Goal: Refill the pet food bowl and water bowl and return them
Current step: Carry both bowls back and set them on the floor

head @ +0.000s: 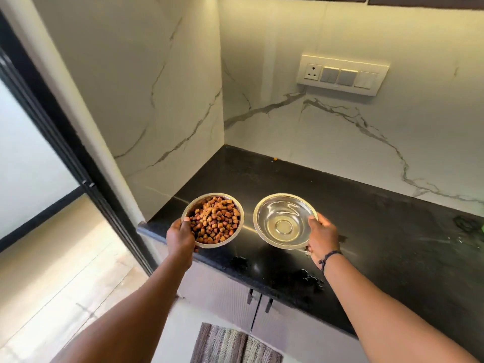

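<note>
Left hand (180,238) gripping a steel food bowl (212,220) heaped with brown kibble, right hand (322,238) gripping a shiny steel water bowl (284,220) of clear water, both over the black worktop's (379,218) front-left corner

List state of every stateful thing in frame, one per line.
Food bowl: full of kibble, held by the left hand, above the counter edge.
Water bowl: holds clear water, gripped at the rim by the right hand.
Counter: wet patches near the front edge, one stray kibble at the back.
Cabinet doors: closed.
Socket: nothing plugged in.
</note>
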